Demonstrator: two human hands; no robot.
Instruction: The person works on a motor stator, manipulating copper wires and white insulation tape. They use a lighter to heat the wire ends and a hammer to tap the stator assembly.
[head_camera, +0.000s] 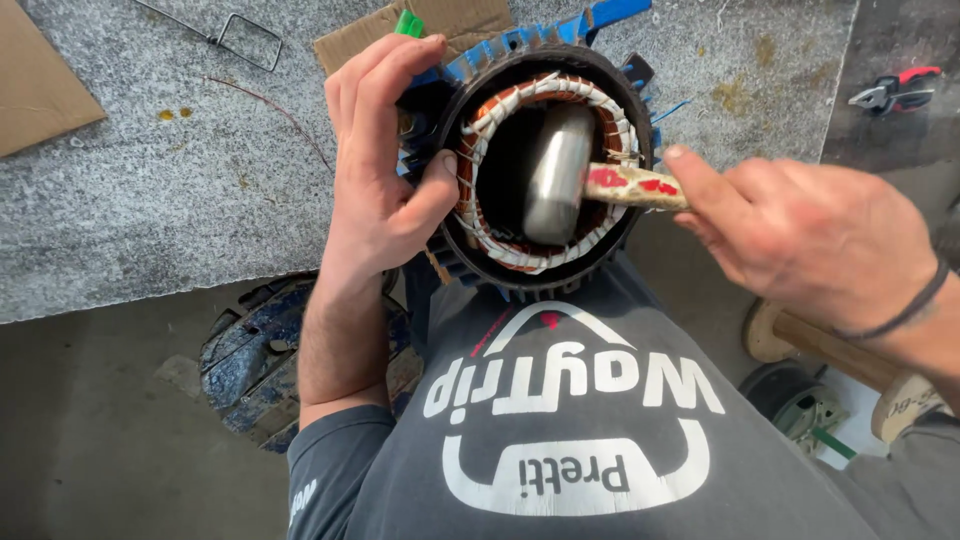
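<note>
The bore of the blue motor housing (520, 45) is mostly taken up by the steel hammer head (556, 172), whose wooden handle (635, 186) crosses the right side of the copper winding ring (478, 120), leaving only a dark gap on the bore's left. The left hand (385, 150) blocks the housing's left rim and the right hand (800, 235) closes off the approach from the right. The grey worktop (150, 200) lies open left of the housing out to its near edge, with only a wire clip (245, 40) by the far edge, cardboard (40, 80) at the far left corner, and pliers (895, 90) beyond the right edge.
</note>
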